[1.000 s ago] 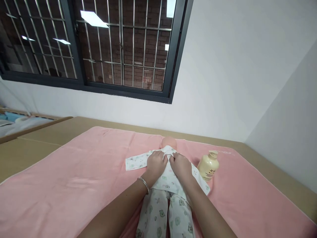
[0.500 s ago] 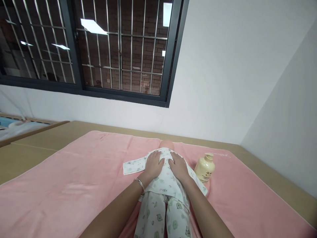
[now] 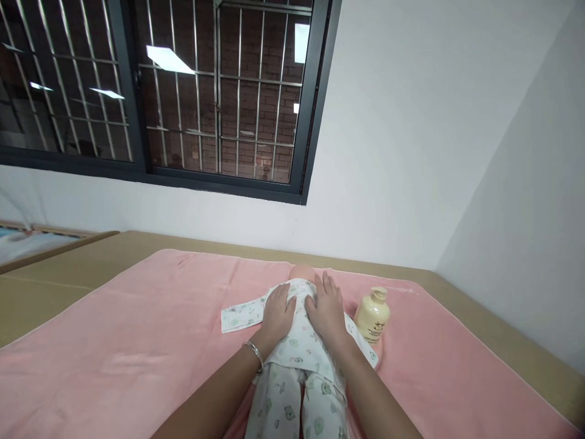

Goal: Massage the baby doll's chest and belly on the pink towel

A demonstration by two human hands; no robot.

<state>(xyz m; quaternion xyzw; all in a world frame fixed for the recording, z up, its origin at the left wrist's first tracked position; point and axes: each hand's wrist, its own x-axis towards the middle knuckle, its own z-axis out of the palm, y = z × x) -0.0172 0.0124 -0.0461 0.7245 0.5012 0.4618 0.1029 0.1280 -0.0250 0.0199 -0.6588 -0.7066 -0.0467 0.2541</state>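
A baby doll (image 3: 301, 272) lies on a pink sheet, its head toward the wall. It is dressed in a white printed top (image 3: 295, 350) and matching trousers (image 3: 320, 405). My left hand (image 3: 278, 312), with a silver bangle at the wrist, rests flat on the top's upper left side. On the upper right side lies my right hand (image 3: 328, 308), fingers stretched toward the doll's head and partly raised. One sleeve (image 3: 240, 314) spreads out to the left. Just right of my right hand stands a cream-coloured pump bottle (image 3: 372, 317); its label is too small to read.
The pink sheet (image 3: 137, 323) covers much of a tan table or platform (image 3: 59, 280). Behind it rises a white wall (image 3: 388, 152) with a dark-framed, barred window (image 3: 219, 183). A wooden-edged surface with blue and white cloth (image 3: 31, 244) sits at far left.
My right hand's fingers have lifted and reached a little further toward the doll's head. My left hand stays on the top. The whole view has shifted slightly.
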